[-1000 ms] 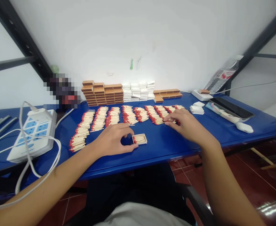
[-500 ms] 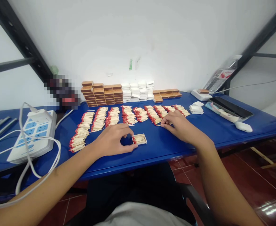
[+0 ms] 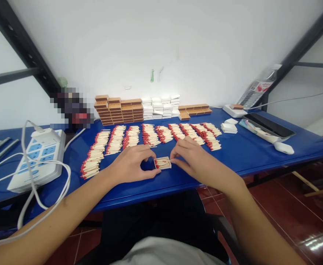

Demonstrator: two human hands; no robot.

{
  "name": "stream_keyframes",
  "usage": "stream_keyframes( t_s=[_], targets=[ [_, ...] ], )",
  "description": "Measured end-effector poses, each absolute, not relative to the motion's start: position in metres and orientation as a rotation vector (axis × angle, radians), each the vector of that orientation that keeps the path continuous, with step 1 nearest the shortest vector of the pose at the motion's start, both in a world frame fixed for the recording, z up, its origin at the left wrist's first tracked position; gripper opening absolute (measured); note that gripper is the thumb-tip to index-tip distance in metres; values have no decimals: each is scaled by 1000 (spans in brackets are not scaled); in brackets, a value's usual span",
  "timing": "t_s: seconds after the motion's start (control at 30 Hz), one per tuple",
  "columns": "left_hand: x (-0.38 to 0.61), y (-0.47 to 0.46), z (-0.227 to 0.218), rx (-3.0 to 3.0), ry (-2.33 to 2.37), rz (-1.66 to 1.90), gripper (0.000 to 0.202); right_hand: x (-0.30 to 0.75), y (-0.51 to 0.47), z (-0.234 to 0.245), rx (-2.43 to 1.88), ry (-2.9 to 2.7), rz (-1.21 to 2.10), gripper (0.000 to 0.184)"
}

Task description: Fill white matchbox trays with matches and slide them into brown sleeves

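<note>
A small open matchbox tray (image 3: 166, 168) lies on the blue table, partly filled with red-headed matches (image 3: 161, 162). My left hand (image 3: 135, 163) grips the tray's left end between thumb and fingers. At the tray's right end is my right hand (image 3: 193, 158), its thumb and fingertips pinched together on a match, mostly hidden by the fingers. Beyond both hands, loose matches (image 3: 95, 156) lie in several slanting rows, their red heads mostly toward the left.
Brown matchboxes (image 3: 119, 110) and white trays (image 3: 157, 110) are stacked by the wall. White trays (image 3: 229, 128), a phone (image 3: 269, 124) and a white earphone case (image 3: 284, 148) lie to the right. A power strip (image 3: 40, 160) with looping cables stands left, near my left forearm.
My right hand has moved left and nearer, from the match rows on the right to the tray's right end. My left hand stays at the tray.
</note>
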State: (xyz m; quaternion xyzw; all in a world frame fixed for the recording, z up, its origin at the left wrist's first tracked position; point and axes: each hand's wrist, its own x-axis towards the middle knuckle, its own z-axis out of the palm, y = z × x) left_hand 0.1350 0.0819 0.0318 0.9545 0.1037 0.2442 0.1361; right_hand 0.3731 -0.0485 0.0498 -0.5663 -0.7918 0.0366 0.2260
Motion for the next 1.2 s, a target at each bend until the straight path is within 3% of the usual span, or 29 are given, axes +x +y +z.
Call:
stream_keyframes(
  t_s=[0.67,1.2],
  targets=[
    [135,82,31,2778,291,716,19,350,-46,46,-1510,-2254,-6,20],
    [135,82,31,2779,286,723,20,371,-43,50,-1526,-2148,114,18]
  ],
)
